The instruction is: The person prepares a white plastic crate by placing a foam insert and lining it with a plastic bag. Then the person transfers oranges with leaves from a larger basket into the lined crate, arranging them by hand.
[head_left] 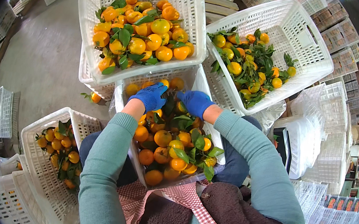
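Note:
My left hand (149,96), in a blue knit glove, reaches into the far half of the white crate (136,77) between my knees. Its fingers are stretched out and apart, close over the mandarins (163,137). Opposite it, my right hand (195,103), gloved the same way, bends its fingers down at the crate's right side, beside a greenish mandarin (182,107) and some leaves. Whatever those fingertips grip is hidden. Orange mandarins with green leaves (180,154) fill the near part of this crate, which has a clear plastic liner.
Beyond my hands, a stacked white crate (201,34) holds a heap of mandarins. Another crate (318,62) at the far right carries leafy fruit. A third crate (38,128) stands at my left. Clear plastic boxes (303,145) are piled at my right.

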Demonstrator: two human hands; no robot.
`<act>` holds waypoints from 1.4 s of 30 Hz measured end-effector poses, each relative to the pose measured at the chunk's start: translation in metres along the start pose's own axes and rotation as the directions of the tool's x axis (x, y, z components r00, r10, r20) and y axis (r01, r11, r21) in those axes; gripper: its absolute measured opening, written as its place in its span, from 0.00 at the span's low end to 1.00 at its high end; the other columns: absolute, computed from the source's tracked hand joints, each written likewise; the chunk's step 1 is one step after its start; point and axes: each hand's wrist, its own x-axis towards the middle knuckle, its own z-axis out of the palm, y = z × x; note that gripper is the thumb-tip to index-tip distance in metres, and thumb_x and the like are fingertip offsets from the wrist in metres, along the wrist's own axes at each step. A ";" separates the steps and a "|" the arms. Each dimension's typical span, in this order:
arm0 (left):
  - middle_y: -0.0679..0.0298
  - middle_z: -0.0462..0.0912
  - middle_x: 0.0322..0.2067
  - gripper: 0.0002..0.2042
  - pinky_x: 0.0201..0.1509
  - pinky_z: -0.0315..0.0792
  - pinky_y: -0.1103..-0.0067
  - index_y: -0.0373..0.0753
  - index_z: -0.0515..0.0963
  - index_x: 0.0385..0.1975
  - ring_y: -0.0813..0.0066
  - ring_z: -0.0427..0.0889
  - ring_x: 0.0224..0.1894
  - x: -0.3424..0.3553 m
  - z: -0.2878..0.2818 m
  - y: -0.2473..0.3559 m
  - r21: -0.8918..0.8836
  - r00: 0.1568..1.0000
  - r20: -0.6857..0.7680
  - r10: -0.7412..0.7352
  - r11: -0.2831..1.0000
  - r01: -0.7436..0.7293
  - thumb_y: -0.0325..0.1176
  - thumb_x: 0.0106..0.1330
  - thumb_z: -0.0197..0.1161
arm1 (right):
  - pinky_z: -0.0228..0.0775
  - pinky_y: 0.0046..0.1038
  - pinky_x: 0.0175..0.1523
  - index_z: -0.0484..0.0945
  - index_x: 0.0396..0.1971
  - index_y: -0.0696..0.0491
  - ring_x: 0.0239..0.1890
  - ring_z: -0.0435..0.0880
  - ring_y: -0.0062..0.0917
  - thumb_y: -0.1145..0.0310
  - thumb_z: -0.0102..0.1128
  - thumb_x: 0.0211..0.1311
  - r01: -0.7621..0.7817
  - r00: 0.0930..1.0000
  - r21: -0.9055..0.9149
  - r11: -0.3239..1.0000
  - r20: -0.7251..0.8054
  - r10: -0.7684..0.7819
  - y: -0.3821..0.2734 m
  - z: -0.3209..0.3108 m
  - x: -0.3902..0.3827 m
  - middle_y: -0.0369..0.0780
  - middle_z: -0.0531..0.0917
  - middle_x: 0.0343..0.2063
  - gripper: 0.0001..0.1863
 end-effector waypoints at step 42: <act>0.60 0.78 0.49 0.27 0.45 0.74 0.72 0.42 0.69 0.56 0.67 0.77 0.47 -0.072 -0.062 -0.006 -0.317 0.984 -0.093 0.150 0.933 -0.173 0.34 0.53 0.65 | 0.67 0.37 0.56 0.67 0.57 0.48 0.50 0.75 0.43 0.59 0.63 0.51 0.298 0.943 0.328 0.896 -0.246 -0.223 -0.037 -0.001 0.014 0.46 0.73 0.51 0.32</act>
